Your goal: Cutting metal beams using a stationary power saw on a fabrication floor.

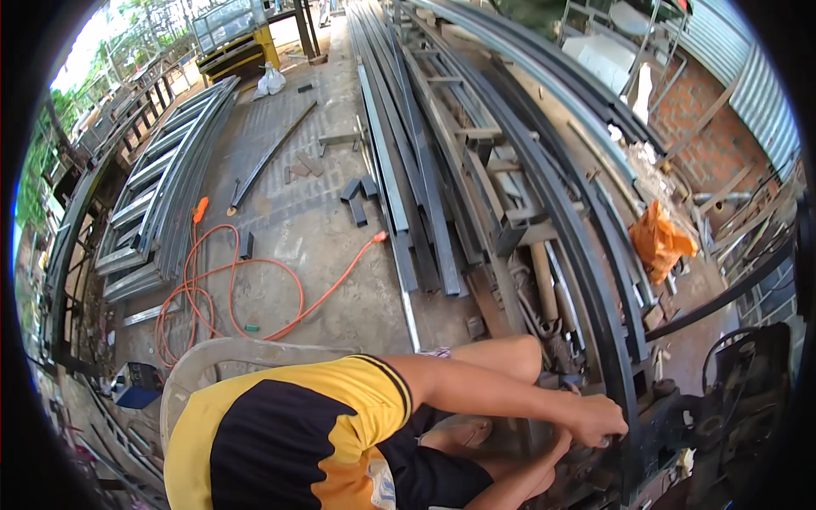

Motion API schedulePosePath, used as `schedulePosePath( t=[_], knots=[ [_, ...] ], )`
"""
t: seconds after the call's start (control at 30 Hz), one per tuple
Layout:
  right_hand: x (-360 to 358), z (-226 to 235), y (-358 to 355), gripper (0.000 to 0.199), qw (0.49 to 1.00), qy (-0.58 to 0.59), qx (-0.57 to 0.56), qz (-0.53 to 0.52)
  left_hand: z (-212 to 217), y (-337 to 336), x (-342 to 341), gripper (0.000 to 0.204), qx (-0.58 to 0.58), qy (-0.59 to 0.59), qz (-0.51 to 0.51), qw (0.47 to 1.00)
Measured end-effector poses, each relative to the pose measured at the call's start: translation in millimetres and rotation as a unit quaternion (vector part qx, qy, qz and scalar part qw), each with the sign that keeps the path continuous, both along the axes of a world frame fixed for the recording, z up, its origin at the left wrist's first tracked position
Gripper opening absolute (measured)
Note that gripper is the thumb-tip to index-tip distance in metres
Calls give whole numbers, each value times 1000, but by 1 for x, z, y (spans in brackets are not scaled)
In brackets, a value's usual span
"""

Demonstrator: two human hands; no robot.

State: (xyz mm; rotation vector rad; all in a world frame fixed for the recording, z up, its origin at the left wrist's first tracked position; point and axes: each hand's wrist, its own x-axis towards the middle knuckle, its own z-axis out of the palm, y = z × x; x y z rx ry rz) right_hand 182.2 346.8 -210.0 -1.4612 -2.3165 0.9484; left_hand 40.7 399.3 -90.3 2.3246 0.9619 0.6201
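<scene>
My left arm reaches across to the right, and my left hand is closed at the edge of a long dark steel bar. A small greyish round end shows below its fingers, but I cannot make out what it grips. Tucked under the left wrist is my right hand; its fingers are hidden. Dark machinery, perhaps a vise or stand, lies just right of both hands. My bent left knee is beyond the left forearm, and a pale chair back rises behind my yellow and black shirt.
Long steel tubes run away across the concrete floor. An orange cord lies looped left of them, near short tube offcuts. Stacked ladder-like metal frames lie farther left. An orange bag sits at the right.
</scene>
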Motion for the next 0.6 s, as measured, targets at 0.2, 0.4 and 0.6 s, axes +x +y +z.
schedulePosePath(
  t=[0.2, 0.4, 0.6],
  knots=[
    [-26, -16, 77, 40, 994, -69, -79, -12, -80, 13, 10, 14, -106, -372, 212, 897],
    [17, -92, 100, 40, 982, -95, -156, 41, -89, 69, -29, 17, -142, -413, 227, 870],
    [-20, -103, 116, 39, 967, -91, -205, 125, -105, 96, -19, 21, -181, -358, 255, 880]
  ],
)
